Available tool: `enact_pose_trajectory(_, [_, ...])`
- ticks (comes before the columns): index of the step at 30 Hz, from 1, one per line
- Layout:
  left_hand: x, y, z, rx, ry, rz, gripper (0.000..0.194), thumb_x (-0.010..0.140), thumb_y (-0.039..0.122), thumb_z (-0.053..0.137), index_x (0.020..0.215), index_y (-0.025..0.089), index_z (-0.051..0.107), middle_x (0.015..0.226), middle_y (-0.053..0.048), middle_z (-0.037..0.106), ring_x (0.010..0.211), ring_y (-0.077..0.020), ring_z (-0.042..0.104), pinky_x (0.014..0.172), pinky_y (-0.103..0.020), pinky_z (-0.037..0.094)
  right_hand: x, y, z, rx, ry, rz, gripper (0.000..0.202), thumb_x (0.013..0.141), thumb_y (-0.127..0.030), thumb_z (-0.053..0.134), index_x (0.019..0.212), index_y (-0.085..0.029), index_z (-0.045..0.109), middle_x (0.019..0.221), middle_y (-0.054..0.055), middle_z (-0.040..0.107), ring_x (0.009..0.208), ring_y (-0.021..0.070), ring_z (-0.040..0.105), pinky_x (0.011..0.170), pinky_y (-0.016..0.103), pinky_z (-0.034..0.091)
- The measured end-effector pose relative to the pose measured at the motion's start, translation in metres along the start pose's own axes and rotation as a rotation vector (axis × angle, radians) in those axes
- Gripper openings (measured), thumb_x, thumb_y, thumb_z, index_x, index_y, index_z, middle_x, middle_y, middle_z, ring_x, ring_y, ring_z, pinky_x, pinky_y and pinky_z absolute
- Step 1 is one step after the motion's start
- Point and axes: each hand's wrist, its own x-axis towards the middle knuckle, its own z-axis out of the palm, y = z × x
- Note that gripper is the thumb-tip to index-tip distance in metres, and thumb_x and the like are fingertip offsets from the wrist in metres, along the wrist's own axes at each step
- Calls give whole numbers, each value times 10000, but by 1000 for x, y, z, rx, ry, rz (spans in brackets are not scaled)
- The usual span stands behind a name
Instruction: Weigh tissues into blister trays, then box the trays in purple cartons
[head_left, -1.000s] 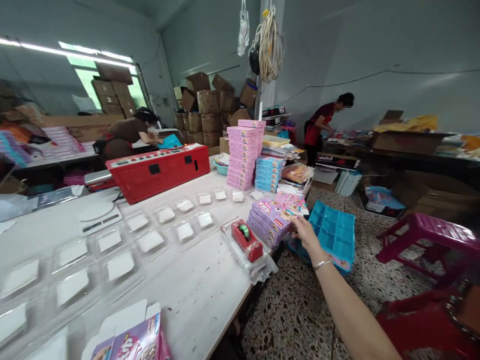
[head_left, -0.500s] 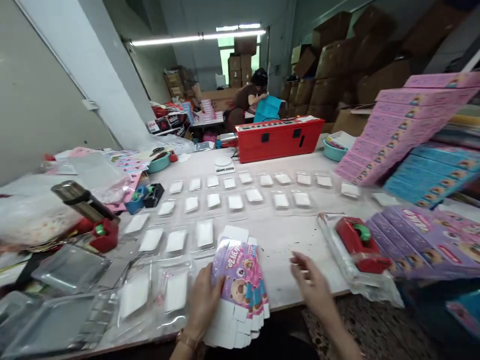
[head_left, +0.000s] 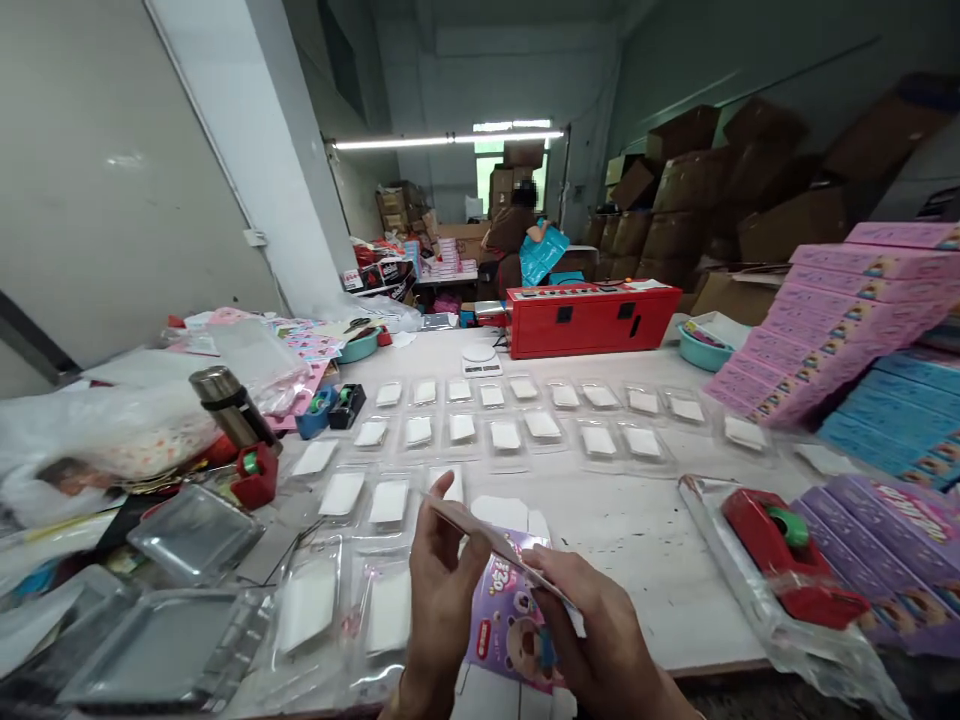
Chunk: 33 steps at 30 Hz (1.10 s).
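Observation:
Between my two hands a flat folded carton [head_left: 487, 532] is tilted nearly edge-on to me. My left hand [head_left: 439, 585] grips its left end with the thumb below, and my right hand [head_left: 596, 625] pinches its right end. Under it, at the table's front edge, lie purple printed flat cartons [head_left: 517, 655] with a cartoon bear, partly hidden by my hands. Clear plastic trays with white pads [head_left: 390, 605] sit just left of my left hand. More such trays [head_left: 506, 437] stand in rows beyond.
At right are a red tape dispenser [head_left: 791, 560] on plastic bags, purple boxes [head_left: 877, 550] and stacked pink boxes [head_left: 817, 330]. A red machine [head_left: 592, 320] and a white scale [head_left: 481, 362] stand behind. Left are a flask [head_left: 229, 405] and clear lids [head_left: 169, 645]. A person [head_left: 514, 240] works farther back.
My right hand has come in from the right and now grips a flat carton with my left hand, above the others. The view has tilted up; the person behind has moved the blue sheet.

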Motion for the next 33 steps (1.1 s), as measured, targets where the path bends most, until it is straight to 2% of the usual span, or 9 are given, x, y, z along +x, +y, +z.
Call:
enact_pose_trajectory(2, [4,11,15,-121,62,-7,464,810,454,734,1182,214,597,826,3,676,737,-143,637,693,-246,527,4,-6,-5,-105,28,-109,701,883,-81,582,1516,-299,375,1218,99,706,1064,277,696,866,411,602])
enact_pose_trajectory(5, [-6,14,27,-113,99,-8,371,847,478,679,1079,189,657,956,-58,722,894,-202,677,806,-304,548,3,3,-9,-179,77,-42,729,888,-185,634,1545,-279,332,1328,138,623,1156,321,632,920,480,570])
enact_pose_trajectory(11, [-25,17,13,-91,-386,-208,508,933,506,539,1318,182,617,1293,-135,673,1233,-317,597,1012,-441,507,-2,34,15,106,82,307,775,923,-403,582,1585,-261,205,1532,127,395,1371,327,462,1070,467,470])
enact_pose_trajectory(15, [-5,-6,-6,-45,-207,-69,530,919,471,597,1401,265,523,1447,-114,570,1267,-289,585,1032,-438,502,-8,41,52,242,288,457,696,942,-344,563,1557,-296,242,1421,107,458,1247,254,552,989,384,521])
enact_pose_trajectory(19, [10,-51,-31,128,-17,264,282,907,430,626,1111,255,709,1337,-97,657,1247,-267,603,1010,-386,509,-14,55,64,145,285,275,507,946,-312,566,1434,-295,430,1216,89,528,1089,231,585,887,376,554])
enact_pose_trajectory(23, [5,-72,-46,167,-92,207,231,894,431,634,851,237,752,1245,-96,702,1211,-297,625,989,-403,516,-12,63,41,25,197,-45,212,960,-444,534,1013,-248,595,947,69,574,890,237,617,695,372,574])
enact_pose_trajectory(25, [3,-70,-44,25,-126,131,153,902,383,633,901,273,739,1268,-62,694,1233,-283,612,995,-398,512,-8,64,30,4,185,-76,227,976,-441,504,895,-240,571,1032,107,610,940,254,649,700,385,580])
enact_pose_trajectory(29, [4,-63,-29,-231,-138,74,345,916,334,621,1257,374,589,960,-8,729,1100,-228,674,934,-366,548,-4,62,22,128,174,-15,179,973,-323,559,1146,-279,554,1045,97,696,1016,264,700,801,428,604])
enact_pose_trajectory(33, [1,-68,-19,-170,-163,143,503,880,529,622,1321,296,555,887,-25,640,1071,-243,648,934,-355,544,0,63,21,34,110,-164,429,937,-582,555,1235,-273,560,924,78,684,912,268,726,756,443,637])
